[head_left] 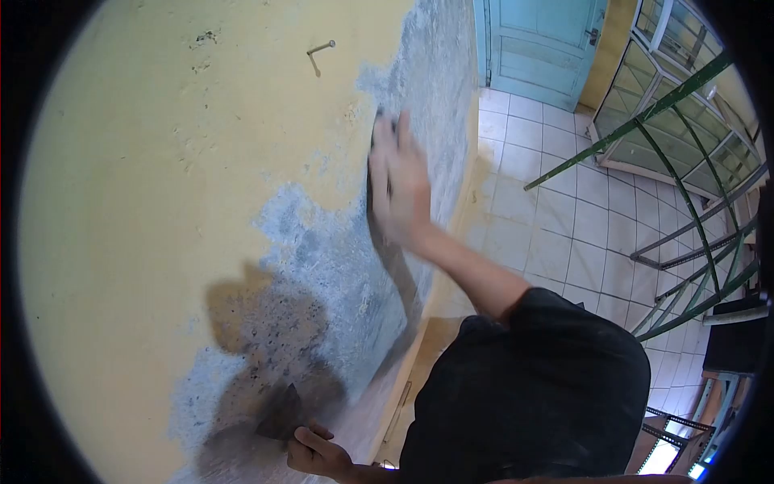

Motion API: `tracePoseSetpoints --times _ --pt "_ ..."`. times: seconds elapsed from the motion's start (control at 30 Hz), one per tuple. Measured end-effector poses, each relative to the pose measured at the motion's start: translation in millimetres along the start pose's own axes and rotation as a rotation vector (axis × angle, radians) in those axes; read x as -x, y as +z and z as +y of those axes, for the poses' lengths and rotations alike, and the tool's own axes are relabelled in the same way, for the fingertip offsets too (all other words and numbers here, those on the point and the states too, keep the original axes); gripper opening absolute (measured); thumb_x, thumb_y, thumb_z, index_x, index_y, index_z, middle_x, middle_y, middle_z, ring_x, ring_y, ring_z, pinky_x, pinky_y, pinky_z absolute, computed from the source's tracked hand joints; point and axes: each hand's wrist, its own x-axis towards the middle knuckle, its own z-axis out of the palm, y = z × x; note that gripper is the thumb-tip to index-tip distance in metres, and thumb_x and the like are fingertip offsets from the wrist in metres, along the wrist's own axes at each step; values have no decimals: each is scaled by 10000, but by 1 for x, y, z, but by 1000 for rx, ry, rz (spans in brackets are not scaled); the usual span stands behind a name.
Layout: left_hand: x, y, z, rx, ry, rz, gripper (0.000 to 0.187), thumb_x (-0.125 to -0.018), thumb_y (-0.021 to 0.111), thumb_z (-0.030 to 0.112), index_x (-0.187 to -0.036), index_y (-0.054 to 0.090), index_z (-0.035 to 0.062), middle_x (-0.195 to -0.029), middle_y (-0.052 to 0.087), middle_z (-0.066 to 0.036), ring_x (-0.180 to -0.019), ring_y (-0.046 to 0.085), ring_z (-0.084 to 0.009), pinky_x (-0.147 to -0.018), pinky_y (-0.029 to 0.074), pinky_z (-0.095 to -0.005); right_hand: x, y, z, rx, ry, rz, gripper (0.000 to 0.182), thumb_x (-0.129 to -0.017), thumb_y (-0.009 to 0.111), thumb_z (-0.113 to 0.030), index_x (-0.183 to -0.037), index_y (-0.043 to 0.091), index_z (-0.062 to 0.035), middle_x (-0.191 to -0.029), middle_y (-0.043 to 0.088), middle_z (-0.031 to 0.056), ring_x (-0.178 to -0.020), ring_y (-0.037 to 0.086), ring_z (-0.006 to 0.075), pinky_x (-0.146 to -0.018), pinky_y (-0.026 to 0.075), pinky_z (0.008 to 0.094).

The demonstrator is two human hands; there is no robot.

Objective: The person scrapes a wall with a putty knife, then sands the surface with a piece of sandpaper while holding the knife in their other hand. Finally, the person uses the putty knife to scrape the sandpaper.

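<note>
A yellow wall (145,266) fills the left, with its paint gone over large grey-blue patches (339,274). My right hand (399,181) lies up against the upper part of the bare patch, fingers stretched out and blurred by motion, with a dark shadow along its side. Low in the view, my left hand (318,453) is closed around a scraper (280,413), whose dark flat blade points up beside the rough, pitted plaster. The scraper's handle is hidden in the fist.
A nail (322,48) sticks out of the wall above my right hand. Green metal framework (629,125) reaches in from the right over white floor tiles (564,218). A glass cabinet (645,137) and a light blue door (540,56) are at the back.
</note>
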Motion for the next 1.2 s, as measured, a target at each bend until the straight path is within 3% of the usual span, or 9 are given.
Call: tracePoseSetpoints --times 0.1,0.3,0.43,0.5,0.7,0.83,0.93,1.1,1.2 --pt "0 4 2 63 -67 6 664 -1082 477 429 -540 520 47 -460 502 -44 -390 446 -163 -415 367 -329 71 -15 -28 -9 -80 -171 424 -1027 505 -88 -1398 506 117 -1413 535 320 -1406 399 512 -1142 301 557" --pt "-2 2 7 52 -6 19 663 -1081 473 441 -551 536 48 -461 514 -52 -400 462 -164 -432 391 -334 -17 -1 19 160 -93 -37 453 -991 565 -68 -1397 505 124 -1451 517 298 -1419 405 495 -1165 277 559" --pt "-4 2 8 43 12 18 664 -1084 474 427 -540 525 49 -461 515 -52 -398 459 -159 -433 394 -337 24 -4 -3 61 -44 -33 446 -995 563 -75 -1394 512 118 -1453 518 292 -1425 398 492 -1162 276 565" --pt "-6 3 8 48 60 13 663 -1083 478 424 -538 518 49 -460 510 -51 -396 455 -157 -427 392 -333 64 -18 -25 24 -112 -192 433 -1021 523 -89 -1402 502 116 -1444 520 299 -1405 412 502 -1138 301 570" --pt "-2 6 -2 89 44 77 650 -1080 503 398 -533 500 48 -458 485 -53 -384 431 -152 -404 376 -319 -25 -4 22 133 -82 -60 447 -1004 514 -58 -1412 500 126 -1461 507 306 -1449 369 486 -1160 297 538" --pt "-5 5 7 51 75 62 645 -1081 502 392 -536 497 48 -456 487 -55 -384 427 -153 -403 376 -325 26 -6 1 38 -74 -54 442 -1007 516 -68 -1404 510 125 -1449 519 306 -1447 367 492 -1152 308 540" --pt "-6 7 9 51 50 64 644 -1083 495 395 -538 501 52 -455 498 -55 -381 436 -157 -402 376 -327 60 -16 -17 30 -115 -201 415 -998 549 -52 -1375 531 121 -1432 529 308 -1418 408 486 -1141 308 553" --pt "-2 5 0 118 -11 31 647 -1086 480 401 -538 508 58 -454 513 -55 -377 451 -161 -399 373 -325 -26 -1 23 168 -101 -28 417 -1010 514 -50 -1390 529 120 -1422 544 307 -1441 384 480 -1141 321 535" --pt "-4 5 4 22 83 61 653 -1084 485 405 -534 501 55 -448 502 -50 -372 439 -155 -393 367 -323 5 0 5 92 -82 -1 402 -1008 520 -51 -1369 550 122 -1400 564 305 -1441 388 477 -1132 329 530"
